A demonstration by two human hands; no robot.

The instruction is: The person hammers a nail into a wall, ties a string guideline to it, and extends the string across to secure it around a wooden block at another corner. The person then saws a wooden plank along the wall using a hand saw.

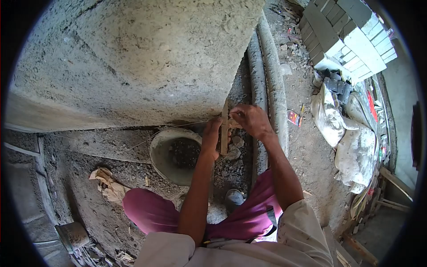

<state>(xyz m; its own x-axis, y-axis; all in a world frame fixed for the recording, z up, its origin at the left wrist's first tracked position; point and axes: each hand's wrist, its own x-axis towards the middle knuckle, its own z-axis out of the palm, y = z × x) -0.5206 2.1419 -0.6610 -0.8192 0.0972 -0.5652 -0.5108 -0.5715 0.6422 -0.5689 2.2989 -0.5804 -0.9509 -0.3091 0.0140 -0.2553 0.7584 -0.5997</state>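
1. Evidently, the narrow, flat, light-brown wooden strip (224,133) is the hub of the work, standing near the middle of the view; clock directions here run from it, twelve being the top.
2. At nine o'clock, the left hand (210,140) lies against the strip's edge; its fingers are partly hidden, so I cannot tell how firmly it grips.
3. At one o'clock, the right hand (253,121) has its fingers curled in narrowly beside the strip's upper part (whether anything is pinched there, I cannot tell).
4. A thin pale string (147,141) runs in from eight to nine o'clock towards the left hand.
5. At eight o'clock, just beside the left forearm, sits a round, greyish bucket (156,155) with dark, wet-looking contents; beyond it lies crumpled brown paper (108,183).
6. A massive, rough grey concrete block (142,58) fills ten to twelve o'clock.
7. Two long, rounded, grey-crusted pipes (272,75) pass on the right.
8. Dusty white sacks (356,151) slump at three o'clock, well apart.
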